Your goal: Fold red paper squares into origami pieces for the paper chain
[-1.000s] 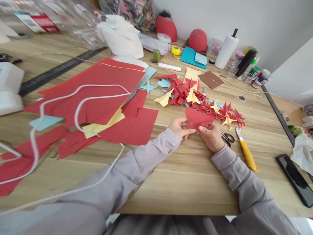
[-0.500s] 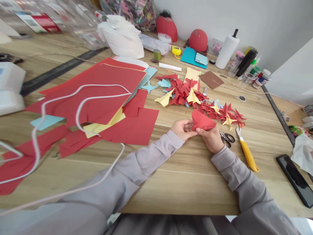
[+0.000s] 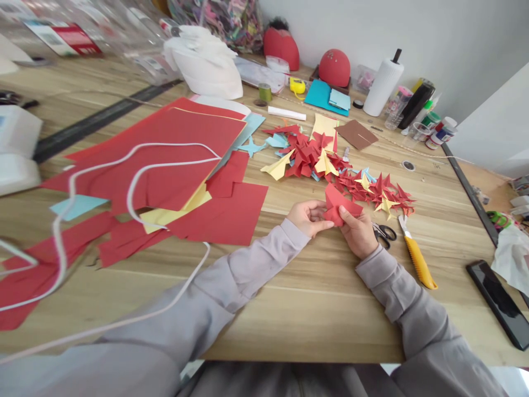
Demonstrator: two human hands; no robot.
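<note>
A small folded red paper (image 3: 336, 204) is held between my two hands above the wooden table (image 3: 297, 320). My left hand (image 3: 308, 219) pinches its left side between thumb and fingers. On the right side, my right hand (image 3: 356, 230) grips it, with the thumb pressed on its face. Just beyond lies a heap of folded paper pieces (image 3: 303, 156), mostly red with some yellow and light blue. Black scissors (image 3: 385, 234) rest beside my right hand, and a yellow-handled cutter (image 3: 419, 262) lies further right.
Large red sheets (image 3: 177, 149) and a white cord (image 3: 134, 190) spread over the left. A black phone (image 3: 498, 303) lies at the right. Behind stand a tissue pack (image 3: 206, 66), a white bottle (image 3: 383, 85) and several small jars. Brown paper (image 3: 357, 134) lies past the heap.
The red paper's shape has changed: a pointed flap now stands up at its left and a fold shows in front. My right thumb has moved up onto its face.
</note>
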